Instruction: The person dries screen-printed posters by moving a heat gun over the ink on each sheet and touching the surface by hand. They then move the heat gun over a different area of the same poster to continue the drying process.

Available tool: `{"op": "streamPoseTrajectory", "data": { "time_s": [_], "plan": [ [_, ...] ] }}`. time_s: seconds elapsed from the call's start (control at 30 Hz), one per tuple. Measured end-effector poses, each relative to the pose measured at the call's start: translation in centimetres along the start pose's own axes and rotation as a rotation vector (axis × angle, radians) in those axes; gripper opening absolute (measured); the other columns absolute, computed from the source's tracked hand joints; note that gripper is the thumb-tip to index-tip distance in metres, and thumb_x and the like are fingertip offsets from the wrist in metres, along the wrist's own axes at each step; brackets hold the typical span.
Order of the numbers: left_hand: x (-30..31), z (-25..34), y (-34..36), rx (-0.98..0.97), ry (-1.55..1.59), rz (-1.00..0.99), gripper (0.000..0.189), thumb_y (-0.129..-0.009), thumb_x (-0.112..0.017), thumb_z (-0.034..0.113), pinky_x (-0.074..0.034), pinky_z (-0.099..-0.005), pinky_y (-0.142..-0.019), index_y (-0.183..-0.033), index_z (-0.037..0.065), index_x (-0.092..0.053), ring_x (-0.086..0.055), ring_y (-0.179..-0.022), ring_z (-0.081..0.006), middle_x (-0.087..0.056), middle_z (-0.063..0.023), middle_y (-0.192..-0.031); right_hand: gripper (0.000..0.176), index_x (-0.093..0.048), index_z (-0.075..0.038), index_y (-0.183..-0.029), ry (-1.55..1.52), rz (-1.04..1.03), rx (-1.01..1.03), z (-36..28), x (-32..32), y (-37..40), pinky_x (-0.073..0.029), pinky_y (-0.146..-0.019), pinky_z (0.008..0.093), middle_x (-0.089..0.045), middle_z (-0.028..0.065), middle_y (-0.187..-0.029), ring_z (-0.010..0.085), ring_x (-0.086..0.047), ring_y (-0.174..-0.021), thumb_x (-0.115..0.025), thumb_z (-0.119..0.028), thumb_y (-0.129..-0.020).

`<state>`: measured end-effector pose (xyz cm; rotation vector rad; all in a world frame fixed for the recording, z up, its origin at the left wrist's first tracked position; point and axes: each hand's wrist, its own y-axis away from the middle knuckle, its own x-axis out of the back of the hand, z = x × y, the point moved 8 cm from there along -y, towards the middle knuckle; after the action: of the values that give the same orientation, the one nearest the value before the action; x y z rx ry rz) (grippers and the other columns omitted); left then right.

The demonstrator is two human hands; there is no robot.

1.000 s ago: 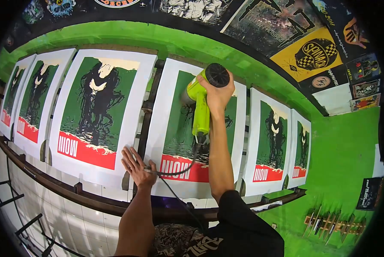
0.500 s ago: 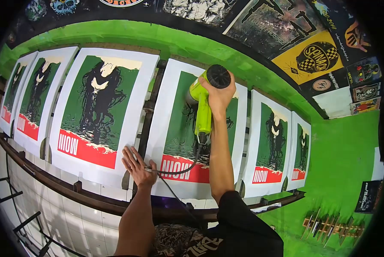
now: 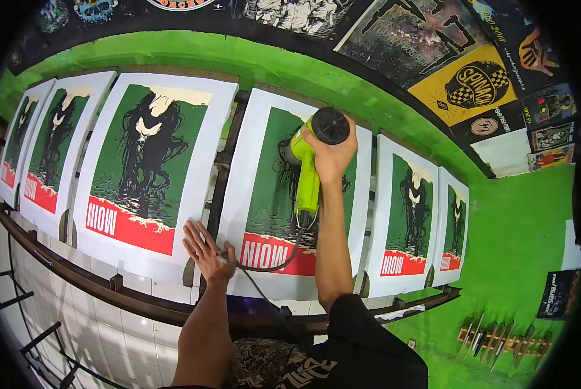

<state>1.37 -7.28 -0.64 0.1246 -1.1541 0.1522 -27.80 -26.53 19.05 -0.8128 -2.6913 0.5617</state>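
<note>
The right arm reaches forward, its hand (image 3: 332,155) grasping the heat gun (image 3: 308,185) by its body, above a poster (image 3: 264,194). The left arm bends lower, hand (image 3: 209,257) palm down, fingers extended; whether its thumb clamps the cord (image 3: 283,266), I cannot tell.
</note>
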Motion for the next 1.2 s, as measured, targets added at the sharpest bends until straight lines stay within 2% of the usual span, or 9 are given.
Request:
{"op": "streamPoseTrajectory", "data": {
  "time_s": [0.1, 0.33, 0.4, 0.5, 0.6, 0.73, 0.83, 0.93, 1.2],
  "plan": [
    [0.0, 0.1, 0.0, 0.001, 0.000, 0.007, 0.096, -0.087, -0.055, 0.030, 0.000, -0.0555, -0.129, -0.164, -0.001, -0.007, -0.001, -0.161, -0.0390, -0.006, -0.0265, -0.171, 0.059, -0.062, 0.000, -0.114, -0.050, -0.057, -0.030, 0.0, 0.4, -0.1, -0.056, -0.089, 0.0320, -0.071, 0.0073, -0.103, 0.0156, -0.068, -0.092, -0.094, -0.002, -0.065],
    [0.0, -0.1, -0.1, -0.001, -0.012, -0.008, 0.097, -0.087, -0.055, 0.030, 0.000, -0.0554, -0.129, -0.164, -0.002, -0.006, 0.000, -0.160, -0.0402, -0.006, -0.0271, -0.171, 0.057, -0.061, -0.001, -0.112, -0.029, -0.037, -0.026, -0.6, 0.8, 0.5, -0.057, -0.086, 0.0318, -0.071, 0.0062, -0.100, 0.0156, -0.069, -0.089, -0.093, -0.001, -0.065],
    [-0.1, 0.1, 0.1, -0.006, -0.010, -0.014, 0.098, -0.086, -0.056, 0.030, 0.000, -0.0553, -0.129, -0.164, -0.002, -0.006, 0.000, -0.160, -0.0401, -0.005, -0.0271, -0.171, 0.058, -0.061, -0.001, -0.113, -0.038, -0.035, -0.104, 0.0, 1.2, 0.5, -0.057, -0.087, 0.0319, -0.071, 0.0065, -0.099, 0.0157, -0.069, -0.089, -0.094, -0.001, -0.065],
    [-0.1, -0.1, -0.1, 0.003, -0.020, -0.001, 0.098, -0.086, -0.056, 0.029, -0.001, -0.0554, -0.129, -0.164, -0.002, -0.006, -0.001, -0.160, -0.0401, -0.005, -0.0271, -0.171, 0.060, -0.061, -0.001, -0.114, 0.069, -0.004, 0.009, -0.9, 1.0, 0.9, -0.057, -0.087, 0.0320, -0.071, 0.0067, -0.099, 0.0160, -0.069, -0.089, -0.094, -0.001, -0.064],
    [-0.1, 0.1, 0.1, -0.005, -0.011, 0.006, 0.098, -0.086, -0.056, 0.029, -0.001, -0.0552, -0.129, -0.164, -0.003, -0.007, -0.001, -0.160, -0.0400, -0.005, -0.0270, -0.171, 0.060, -0.061, -0.001, -0.114, -0.078, -0.048, -0.090, -0.3, 1.0, 1.0, -0.057, -0.087, 0.0322, -0.071, 0.0066, -0.100, 0.0161, -0.069, -0.090, -0.094, -0.001, -0.064],
    [0.0, 0.2, 0.1, 0.001, -0.017, 0.002, 0.097, -0.086, -0.056, 0.028, -0.001, -0.0552, -0.129, -0.164, -0.003, -0.006, -0.001, -0.160, -0.0396, -0.006, -0.0270, -0.171, 0.060, -0.061, -0.001, -0.114, 0.030, -0.020, -0.011, -1.4, 0.3, 1.4, -0.056, -0.087, 0.0319, -0.071, 0.0065, -0.101, 0.0159, -0.069, -0.091, -0.094, 0.001, -0.064],
    [0.1, 0.0, -0.1, 0.011, -0.029, -0.008, 0.097, -0.086, -0.056, 0.029, -0.002, -0.0553, -0.129, -0.164, -0.003, -0.006, -0.001, -0.160, -0.0394, -0.006, -0.0269, -0.171, 0.061, -0.061, 0.000, -0.116, -0.183, -0.081, -0.120, -0.1, -0.4, 1.8, -0.056, -0.089, 0.0317, -0.071, 0.0070, -0.102, 0.0152, -0.069, -0.091, -0.094, -0.001, -0.065],
    [-0.2, 0.0, 0.1, 0.011, -0.029, -0.011, 0.098, -0.086, -0.056, 0.029, -0.002, -0.0554, -0.129, -0.164, -0.003, -0.006, -0.001, -0.160, -0.0394, -0.006, -0.0266, -0.171, 0.062, -0.061, 0.000, -0.117, -0.006, -0.033, -0.052, -0.5, -0.6, 2.1, -0.056, -0.089, 0.0318, -0.071, 0.0070, -0.102, 0.0151, -0.069, -0.091, -0.094, -0.002, -0.065],
    [0.2, 0.2, -0.1, 0.010, -0.014, -0.021, 0.095, -0.088, -0.055, 0.028, 0.000, -0.0560, -0.129, -0.163, -0.005, -0.007, -0.001, -0.160, -0.0400, -0.006, -0.0287, -0.170, 0.062, -0.061, 0.000, -0.117, -0.056, -0.081, -0.079, -0.9, -1.1, 2.5, -0.056, -0.090, 0.0318, -0.071, 0.0072, -0.102, 0.0150, -0.068, -0.091, -0.094, -0.001, -0.064]
  ]
}}
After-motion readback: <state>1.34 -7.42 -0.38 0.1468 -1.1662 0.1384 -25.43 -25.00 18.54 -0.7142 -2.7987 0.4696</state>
